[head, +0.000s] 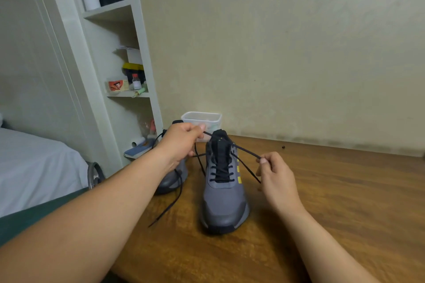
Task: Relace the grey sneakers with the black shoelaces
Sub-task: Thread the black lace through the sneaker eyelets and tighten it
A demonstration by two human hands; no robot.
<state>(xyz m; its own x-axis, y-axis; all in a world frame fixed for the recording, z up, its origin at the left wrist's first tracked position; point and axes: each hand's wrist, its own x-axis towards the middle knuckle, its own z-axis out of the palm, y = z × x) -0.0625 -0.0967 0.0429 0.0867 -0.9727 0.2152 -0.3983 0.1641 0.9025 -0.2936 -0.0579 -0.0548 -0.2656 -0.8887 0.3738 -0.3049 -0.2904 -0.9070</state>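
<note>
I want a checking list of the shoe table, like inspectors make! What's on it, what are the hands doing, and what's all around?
Surface: brown wooden table; both shoes stand on it.
Job's things: grey sneaker in the middle, black lace criss-crossed through its eyelets; second grey sneaker partly hidden behind the left forearm, its loose lace trailing over the table.
Clutter: clear plastic tub behind the shoes; small dark speck near the wall.
Hands: left hand pinches one end of the black lace, right hand pinches the other, held apart.
Cables: nothing seen.
Surroundings: white shelf with small items at left; bed with white sheet.
</note>
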